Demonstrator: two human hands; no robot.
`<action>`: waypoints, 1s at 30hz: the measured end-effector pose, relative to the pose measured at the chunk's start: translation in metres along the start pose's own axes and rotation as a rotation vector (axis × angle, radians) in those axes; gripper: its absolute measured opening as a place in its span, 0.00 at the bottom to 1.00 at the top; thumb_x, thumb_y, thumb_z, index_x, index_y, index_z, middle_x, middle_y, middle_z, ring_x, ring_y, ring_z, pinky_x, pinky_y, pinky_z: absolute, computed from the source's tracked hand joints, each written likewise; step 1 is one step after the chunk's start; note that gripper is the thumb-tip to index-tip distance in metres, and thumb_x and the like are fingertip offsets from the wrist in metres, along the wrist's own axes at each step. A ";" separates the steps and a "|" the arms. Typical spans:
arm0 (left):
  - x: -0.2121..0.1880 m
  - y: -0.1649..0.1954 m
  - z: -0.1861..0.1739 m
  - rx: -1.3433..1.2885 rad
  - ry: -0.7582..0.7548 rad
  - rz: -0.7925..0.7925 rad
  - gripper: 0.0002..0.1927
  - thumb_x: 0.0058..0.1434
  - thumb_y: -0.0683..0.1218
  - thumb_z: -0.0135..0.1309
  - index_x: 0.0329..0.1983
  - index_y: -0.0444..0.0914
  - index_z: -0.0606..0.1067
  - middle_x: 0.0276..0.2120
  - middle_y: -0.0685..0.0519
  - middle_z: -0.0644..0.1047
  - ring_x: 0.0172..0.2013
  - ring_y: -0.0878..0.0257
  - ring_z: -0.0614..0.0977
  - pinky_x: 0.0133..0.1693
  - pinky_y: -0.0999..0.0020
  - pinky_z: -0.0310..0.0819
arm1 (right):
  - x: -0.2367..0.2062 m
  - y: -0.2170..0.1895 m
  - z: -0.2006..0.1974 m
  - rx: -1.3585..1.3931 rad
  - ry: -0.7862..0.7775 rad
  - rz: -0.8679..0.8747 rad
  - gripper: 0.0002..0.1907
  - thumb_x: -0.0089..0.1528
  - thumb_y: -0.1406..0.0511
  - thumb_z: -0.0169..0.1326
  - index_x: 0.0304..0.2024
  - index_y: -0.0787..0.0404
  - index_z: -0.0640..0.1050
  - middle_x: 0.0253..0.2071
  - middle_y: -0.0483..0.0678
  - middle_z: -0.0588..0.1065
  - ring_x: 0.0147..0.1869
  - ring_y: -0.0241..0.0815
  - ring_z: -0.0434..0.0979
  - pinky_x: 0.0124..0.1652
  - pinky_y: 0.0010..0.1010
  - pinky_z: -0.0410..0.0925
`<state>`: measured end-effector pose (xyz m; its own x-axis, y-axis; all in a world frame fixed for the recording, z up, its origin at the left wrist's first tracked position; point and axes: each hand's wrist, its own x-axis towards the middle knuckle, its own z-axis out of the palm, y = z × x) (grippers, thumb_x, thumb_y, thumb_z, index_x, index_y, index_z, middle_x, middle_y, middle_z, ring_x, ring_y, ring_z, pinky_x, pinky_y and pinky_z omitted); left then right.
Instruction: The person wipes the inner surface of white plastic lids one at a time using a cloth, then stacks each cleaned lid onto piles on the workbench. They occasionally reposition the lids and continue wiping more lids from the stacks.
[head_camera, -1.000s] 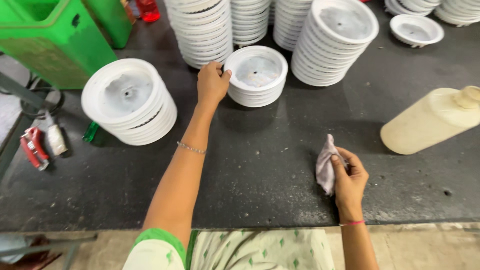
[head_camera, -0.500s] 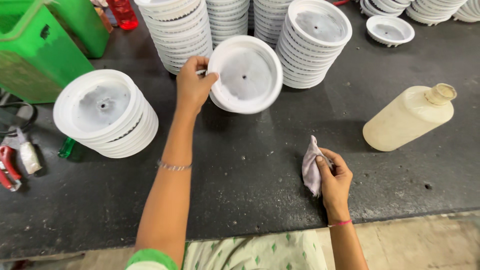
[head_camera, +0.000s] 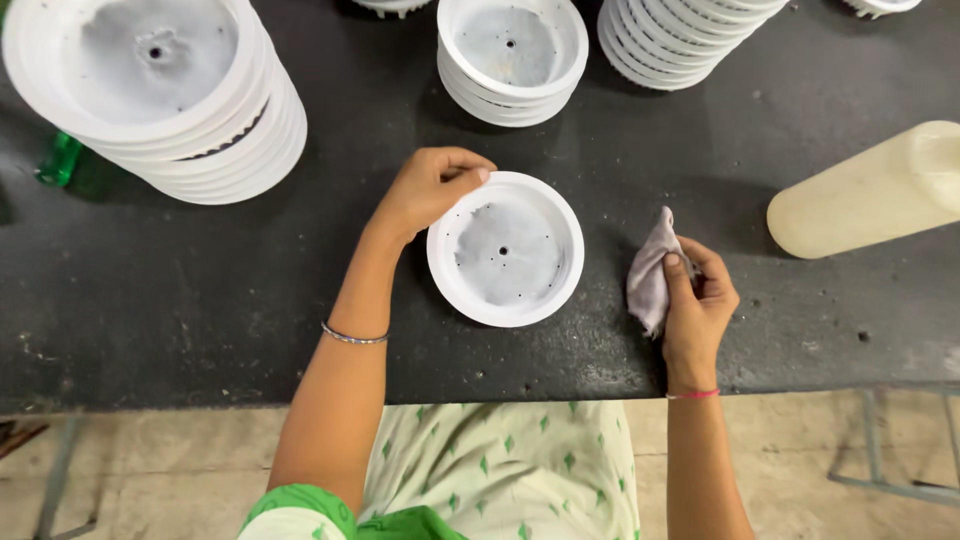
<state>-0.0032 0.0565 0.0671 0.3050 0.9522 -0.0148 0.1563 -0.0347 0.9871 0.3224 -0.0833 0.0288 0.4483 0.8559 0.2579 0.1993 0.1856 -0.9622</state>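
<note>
A person stands at a dark worktable (head_camera: 200, 300), seen from above through a camera on their head. The left hand (head_camera: 428, 190) grips the upper left rim of a round white plastic dish (head_camera: 505, 248), fingers curled over the edge and thumb pressed against it. The dish lies flat on the table, open side up, its greyish inner floor dotted with small holes around a centre hole. It sits just to the right of the gripping fingers and close to the person's body.

The right hand (head_camera: 697, 305) is to the right of the dish, near it but not touching. Its fingers are pressed together, pinching a small crumpled pale cloth (head_camera: 650, 275) (it stands up from the grip and hangs toward the dish).

Beyond the left hand's grip, farther from the person, a short stack of the same white dishes (head_camera: 512, 55) stands on the table. Well off to the left of that hand is a taller stack (head_camera: 160, 95); another stack (head_camera: 690, 40) is up and to the right. Past the right hand, a cream plastic bottle (head_camera: 870, 190) lies on its side.
</note>
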 end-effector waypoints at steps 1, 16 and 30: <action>0.001 -0.001 0.000 0.028 0.050 -0.003 0.12 0.63 0.45 0.58 0.45 0.34 0.82 0.35 0.50 0.85 0.36 0.66 0.85 0.39 0.71 0.79 | -0.001 -0.003 0.002 -0.005 0.007 0.004 0.11 0.69 0.70 0.58 0.53 0.66 0.80 0.44 0.41 0.79 0.45 0.28 0.74 0.46 0.19 0.69; 0.002 -0.021 0.017 0.441 0.204 0.285 0.10 0.58 0.52 0.64 0.38 0.43 0.84 0.32 0.51 0.77 0.41 0.52 0.76 0.51 0.53 0.66 | -0.045 -0.095 0.079 -0.679 -0.340 -0.338 0.11 0.60 0.75 0.58 0.42 0.59 0.83 0.42 0.48 0.79 0.42 0.41 0.81 0.39 0.29 0.73; 0.004 -0.018 0.015 0.461 0.192 0.301 0.09 0.57 0.52 0.67 0.37 0.45 0.85 0.30 0.54 0.77 0.40 0.53 0.76 0.49 0.54 0.63 | -0.039 -0.090 0.078 -0.775 -0.380 -0.462 0.11 0.56 0.76 0.55 0.36 0.58 0.81 0.41 0.45 0.79 0.46 0.44 0.79 0.44 0.36 0.73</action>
<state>0.0089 0.0566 0.0465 0.2306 0.9164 0.3271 0.4949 -0.3999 0.7715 0.2184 -0.0958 0.0987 -0.1018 0.9023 0.4189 0.8627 0.2898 -0.4144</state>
